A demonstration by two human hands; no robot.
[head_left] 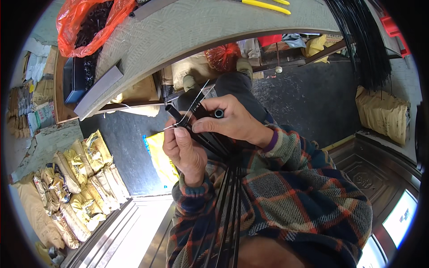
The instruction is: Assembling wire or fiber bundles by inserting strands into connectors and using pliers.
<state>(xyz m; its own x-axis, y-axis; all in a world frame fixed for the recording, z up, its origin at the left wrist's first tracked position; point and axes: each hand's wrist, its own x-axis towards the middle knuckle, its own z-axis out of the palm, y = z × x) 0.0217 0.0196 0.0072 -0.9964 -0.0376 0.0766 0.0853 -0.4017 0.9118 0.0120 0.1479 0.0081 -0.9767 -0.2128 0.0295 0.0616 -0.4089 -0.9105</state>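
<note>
A bundle of long thin black strips [230, 192] runs from my lap up between my hands. My right hand [237, 121] is closed round the upper part of the bundle, thumb pressed on top. A thin pale tie [203, 90], a wire or cord, bends across the strips. Its lower end meets the fingers of my left hand [182, 149], which are pinched together. A short black tube [171, 110] sticks up above my left fingers. Beside my right fingers shows the round hollow end of another dark tube [219, 113]. The fingertips partly hide where the tie passes.
Ahead stands a grey textured table [178, 33], bearing an orange plastic bag [67, 31] of small black parts and yellow-handled pliers [268, 5]. More black strips [364, 49] hang over its right end. Brown paper sacks [382, 114] and yellow-brown packages [85, 178] stand on the floor.
</note>
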